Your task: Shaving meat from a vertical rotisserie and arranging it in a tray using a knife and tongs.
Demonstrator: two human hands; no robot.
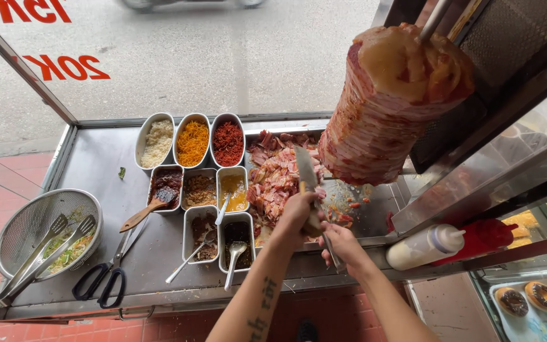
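My left hand grips the wooden handle of a wide-bladed knife, whose blade points away over the pile of sliced meat in the steel tray. My right hand sits just to the right and nearer, closed around a thin metal tool that crosses under the knife handle; what kind of tool it is I cannot tell. The tall spit of stacked meat hangs right of the blade, apart from it.
Several white tubs of toppings and sauces with spoons stand left of the meat tray. A metal colander with tongs, black scissors and a wooden spatula lie on the steel counter. White and red squeeze bottles lie at right.
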